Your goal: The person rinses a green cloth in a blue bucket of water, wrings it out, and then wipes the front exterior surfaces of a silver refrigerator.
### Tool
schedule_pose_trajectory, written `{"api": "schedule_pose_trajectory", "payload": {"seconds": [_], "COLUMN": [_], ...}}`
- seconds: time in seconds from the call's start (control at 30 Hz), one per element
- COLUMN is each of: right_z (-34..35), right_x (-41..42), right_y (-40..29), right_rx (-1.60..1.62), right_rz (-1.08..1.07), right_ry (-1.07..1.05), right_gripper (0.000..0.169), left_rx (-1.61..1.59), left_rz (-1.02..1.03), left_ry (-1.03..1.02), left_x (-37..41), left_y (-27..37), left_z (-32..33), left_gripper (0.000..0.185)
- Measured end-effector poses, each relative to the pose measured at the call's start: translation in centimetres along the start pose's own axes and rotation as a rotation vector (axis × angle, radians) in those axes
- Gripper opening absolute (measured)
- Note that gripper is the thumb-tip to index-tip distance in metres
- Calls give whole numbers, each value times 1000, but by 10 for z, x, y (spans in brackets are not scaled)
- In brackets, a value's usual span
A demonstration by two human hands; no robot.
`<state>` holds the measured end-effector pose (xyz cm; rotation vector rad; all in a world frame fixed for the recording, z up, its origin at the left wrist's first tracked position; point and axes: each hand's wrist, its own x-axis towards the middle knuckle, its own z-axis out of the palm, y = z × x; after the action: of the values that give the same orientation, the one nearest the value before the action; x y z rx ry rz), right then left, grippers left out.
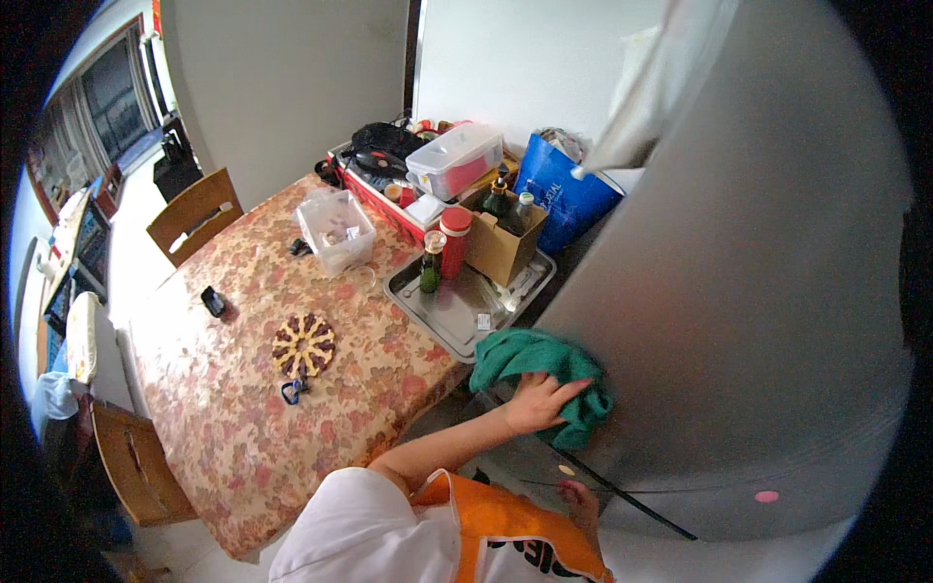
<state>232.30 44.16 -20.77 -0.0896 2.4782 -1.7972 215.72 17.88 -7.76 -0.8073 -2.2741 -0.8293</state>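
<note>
My left hand (541, 403) presses on a bunched green cloth (543, 357), thumb and fingers spread over it. The cloth lies against a large grey glossy panel (700, 321), which looks like a refrigerator's side or door. My right hand (579, 499) is low by my orange apron (510, 514), partly hidden; its fingers look curled near the panel's lower edge, and whether they hold anything is unclear. A thin black strip (627, 495) runs slantwise beside it. A pink oval sticker (767, 497) is on the panel.
A table with a floral cloth (240, 437) stands to the left, bearing a round trivet (303, 345), a black phone-like object (213, 302) and a plastic bin (337, 232). Close to the green cloth is a metal tray (444, 321) with bottles and a cardboard box (503, 248). A blue bag (561, 193) stands behind.
</note>
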Motion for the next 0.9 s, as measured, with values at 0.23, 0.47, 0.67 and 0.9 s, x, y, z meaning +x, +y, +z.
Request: {"api": "schedule_pose_trajectory", "payload": {"seconds": [0.23,0.47,0.67,0.9], "right_z": [56,93,98,103], "right_x": [49,30,40,34], "right_y": [-69,-75,-99,-109], "right_rx": [-108,27,-53,-48], "right_rz": [211,323,413,447], "right_ry": [7,-20,1,43], "right_gripper": [22,23,22,22], "left_rx": [-66,-770,-1084,-1127], "left_rz": [403,12,-211,285], "left_ry": [476,179,-140,-187], "left_x": [137,33,24,194], "left_y": [8,-61,-102,-102], "left_z": [-138,-60,-45,-89], "left_gripper": [79,86,65,67]}}
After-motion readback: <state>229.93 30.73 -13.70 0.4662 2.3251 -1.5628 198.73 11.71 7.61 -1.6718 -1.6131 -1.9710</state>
